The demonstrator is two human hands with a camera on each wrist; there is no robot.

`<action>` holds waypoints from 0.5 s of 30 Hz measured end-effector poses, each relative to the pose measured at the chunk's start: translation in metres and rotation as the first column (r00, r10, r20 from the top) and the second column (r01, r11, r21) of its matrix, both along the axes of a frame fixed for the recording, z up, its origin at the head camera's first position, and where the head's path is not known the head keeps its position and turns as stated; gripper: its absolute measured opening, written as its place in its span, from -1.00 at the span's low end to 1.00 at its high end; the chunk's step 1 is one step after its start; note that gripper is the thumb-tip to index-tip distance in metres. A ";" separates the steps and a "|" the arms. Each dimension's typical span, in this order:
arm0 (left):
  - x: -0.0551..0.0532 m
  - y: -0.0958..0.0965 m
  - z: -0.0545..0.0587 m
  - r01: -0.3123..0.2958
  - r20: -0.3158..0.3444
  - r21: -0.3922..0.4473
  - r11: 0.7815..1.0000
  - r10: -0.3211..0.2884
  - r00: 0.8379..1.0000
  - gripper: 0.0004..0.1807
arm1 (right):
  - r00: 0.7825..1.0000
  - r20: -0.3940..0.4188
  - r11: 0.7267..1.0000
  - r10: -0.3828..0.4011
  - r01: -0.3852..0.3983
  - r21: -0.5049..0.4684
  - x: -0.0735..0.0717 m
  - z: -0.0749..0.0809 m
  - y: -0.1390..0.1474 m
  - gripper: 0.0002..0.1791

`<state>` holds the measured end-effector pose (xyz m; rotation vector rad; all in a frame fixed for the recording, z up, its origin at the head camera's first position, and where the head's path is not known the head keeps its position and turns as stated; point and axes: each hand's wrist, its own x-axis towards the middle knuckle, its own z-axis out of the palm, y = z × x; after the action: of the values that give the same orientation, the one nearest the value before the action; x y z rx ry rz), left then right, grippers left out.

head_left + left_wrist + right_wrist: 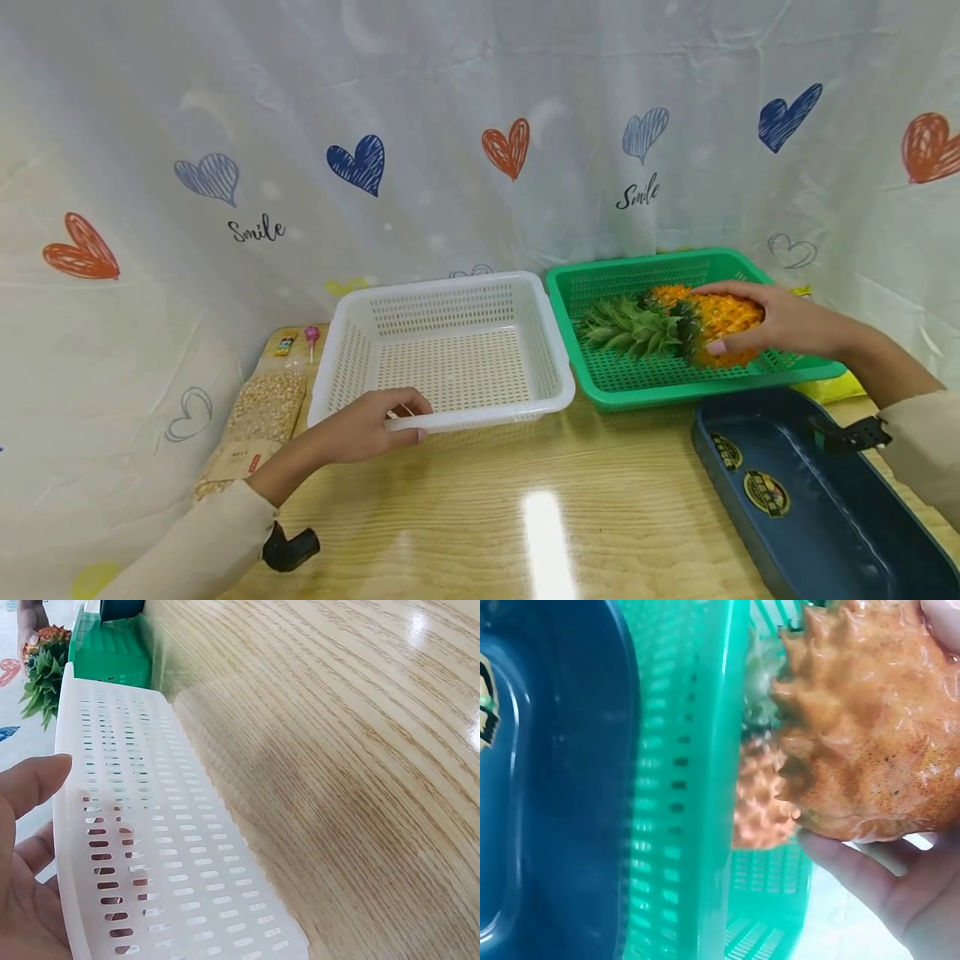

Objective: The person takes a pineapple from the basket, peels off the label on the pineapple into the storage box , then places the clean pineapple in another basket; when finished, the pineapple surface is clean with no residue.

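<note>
My right hand (802, 325) grips an orange, spiky-skinned pineapple (726, 321) by its body, fingers over the top and thumb on the near side. It is over the green basket (675, 392), its leafy crown pointing left. In the right wrist view a second pineapple (761, 802) lies lower, inside the basket, partly hidden behind the held one. My left hand (367, 429) holds the near rim of the white basket (495, 413), thumb outside and fingers over the inner side. That basket has slotted walls and nothing inside it.
A dark blue tray (832, 500) with round stickers stands at the front right, against the green basket. A yellow packet (832, 388) shows behind it. On the left lie a bag of pale grains (266, 408), a lollipop (312, 333) and a small wrapped candy (285, 344).
</note>
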<state>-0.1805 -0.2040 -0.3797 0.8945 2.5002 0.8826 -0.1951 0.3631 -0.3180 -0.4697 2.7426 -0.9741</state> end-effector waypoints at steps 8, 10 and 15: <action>-0.001 0.001 0.001 -0.001 -0.008 -0.002 1.000 0.001 1.000 -0.76 | 0.999 0.048 1.000 -0.011 0.010 0.019 -0.013 -0.002 0.012 -0.22; -0.001 0.001 0.001 0.001 -0.010 -0.002 1.000 -0.001 1.000 -0.76 | 0.999 0.045 1.000 -0.004 0.002 0.031 -0.015 -0.003 0.014 -0.22; 0.000 0.000 -0.001 0.004 -0.004 0.003 1.000 -0.004 1.000 -0.78 | 0.998 0.056 0.999 0.026 -0.028 0.047 -0.021 -0.007 0.017 -0.22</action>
<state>-0.1806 -0.2041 -0.3807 0.9027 2.5005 0.8850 -0.2159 0.3806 -0.3246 -0.4638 2.6967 -0.9000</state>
